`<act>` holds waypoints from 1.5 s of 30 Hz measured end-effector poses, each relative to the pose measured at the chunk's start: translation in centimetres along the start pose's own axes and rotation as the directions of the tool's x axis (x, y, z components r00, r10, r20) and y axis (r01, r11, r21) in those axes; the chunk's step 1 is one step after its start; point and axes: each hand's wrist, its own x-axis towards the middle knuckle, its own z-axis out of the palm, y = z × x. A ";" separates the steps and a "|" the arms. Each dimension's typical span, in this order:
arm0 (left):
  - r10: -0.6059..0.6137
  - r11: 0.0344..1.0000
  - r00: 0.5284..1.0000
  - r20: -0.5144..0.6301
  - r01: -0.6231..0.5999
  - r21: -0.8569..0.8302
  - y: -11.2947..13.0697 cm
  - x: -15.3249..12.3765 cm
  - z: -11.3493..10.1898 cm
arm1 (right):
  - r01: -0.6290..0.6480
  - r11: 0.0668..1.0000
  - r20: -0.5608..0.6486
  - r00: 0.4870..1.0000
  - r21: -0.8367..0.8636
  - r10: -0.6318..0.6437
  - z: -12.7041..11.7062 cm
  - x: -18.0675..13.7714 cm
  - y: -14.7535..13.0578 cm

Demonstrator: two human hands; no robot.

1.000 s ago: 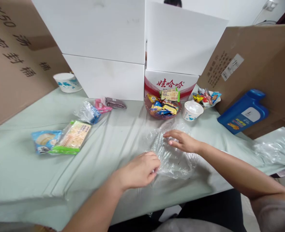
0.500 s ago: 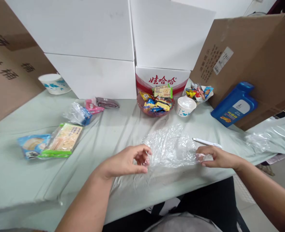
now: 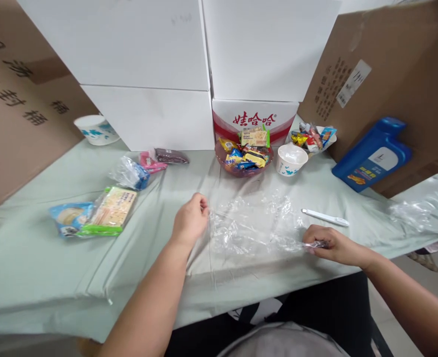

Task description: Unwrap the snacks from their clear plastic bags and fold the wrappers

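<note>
My left hand (image 3: 192,217) now farther up, pinching film (image 3: 237,233) edge; right hand (image 3: 332,244) clamps opposite side; film flatter, so spreading advances.

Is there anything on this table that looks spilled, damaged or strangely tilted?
Nothing looks clearly spilled or damaged. The blue bottle appears tilted, but the cardboard box behind it slants too, so the lens may explain that. The clear plastic between the left hand and right hand is wrinkled, ordinary for thin film.
</note>
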 end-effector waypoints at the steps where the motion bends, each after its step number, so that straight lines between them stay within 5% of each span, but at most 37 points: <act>1: 0.000 1.000 0.996 -0.085 0.001 0.019 -0.2 0.1 -0.3 | -0.003 1.000 -0.002 1.000 0.000 0.003 0.0 0.0 0.0; 4: 0.114 0.993 0.962 -0.248 -0.120 -0.012 0.1 -0.3 -0.7 | 0.001 1.000 -0.012 1.000 -0.002 -0.001 0.2 0.1 0.2; 9: 0.321 0.946 0.936 0.144 -0.311 -0.088 2.5 -2.9 1.0 | -0.005 1.000 -0.021 1.000 -0.002 0.005 0.4 0.1 0.3; 14: 0.400 0.913 0.902 0.160 -0.378 -0.153 3.6 -3.9 2.0 | -0.028 1.000 -0.035 0.999 -0.009 0.028 0.3 0.2 -0.1; 18: 0.305 0.900 0.936 0.174 -0.224 -0.374 2.7 -3.3 0.9 | -0.123 0.991 -0.056 0.990 0.061 0.126 -0.3 -0.1 -0.2; 22: 0.154 0.919 0.985 0.081 -0.113 -0.377 2.0 -2.8 0.2 | -0.142 0.960 -0.158 0.970 0.242 0.184 -0.5 -0.2 -0.1; 31: 0.047 0.963 0.981 -0.189 -0.095 -0.254 1.4 -1.8 1.1 | -0.098 0.914 -0.515 0.801 0.393 0.307 0.4 4.8 -0.1; 33: 0.039 0.984 0.980 -0.194 -0.071 -0.162 1.0 -1.2 1.4 | -0.171 0.931 -0.549 0.767 0.323 0.332 0.7 6.5 0.3; 38: 0.031 0.999 0.993 -0.114 -0.027 0.037 0.4 -0.1 2.2 | -0.427 0.891 -0.639 0.731 -0.156 0.239 1.6 8.9 1.1; 45: 0.039 0.993 0.998 -0.044 -0.034 0.110 0.5 0.0 2.5 | -0.472 0.809 -0.650 0.745 -0.350 0.153 2.1 9.0 1.2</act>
